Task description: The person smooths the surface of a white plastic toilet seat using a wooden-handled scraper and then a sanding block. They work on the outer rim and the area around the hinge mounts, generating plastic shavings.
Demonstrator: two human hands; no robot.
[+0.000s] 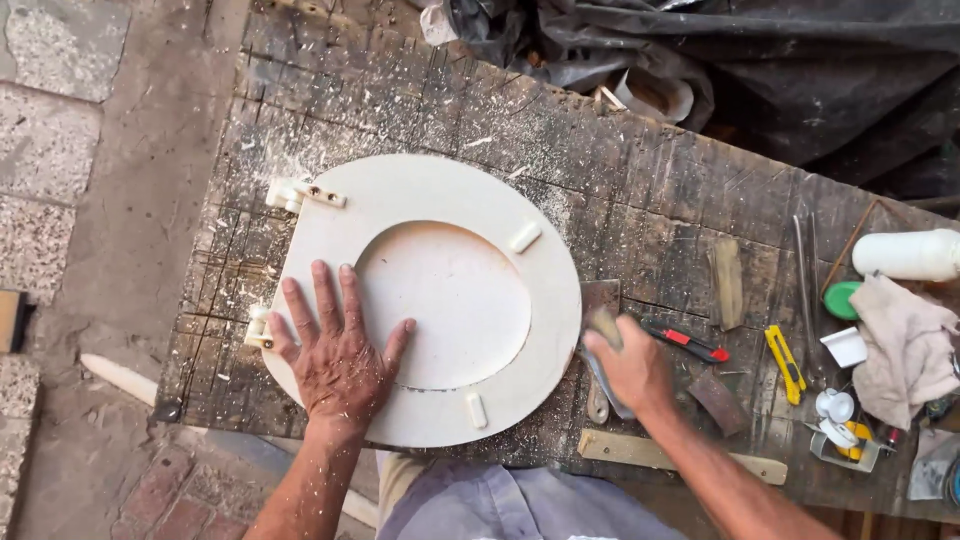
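We see the seat [430, 300] on the bench's [660, 190] left end, our left hand [335, 350] flat on it, tools toward the right edge, bottle [905, 255] far right.

Right edge of frame, upper-middle: white plastic bottle [908, 255] lying on its side on the workbench [640, 190], cylindrical, no label legible. Just below-left of it, a round green lid [842, 300]. Below that, a small white open tub [846, 346], squarish. Lower right: two small white round caps [835, 405] beside a clear shallow tray [842, 447] with yellow and red bits inside; details too small to tell. No signs or screens in view. No labels can be made out.
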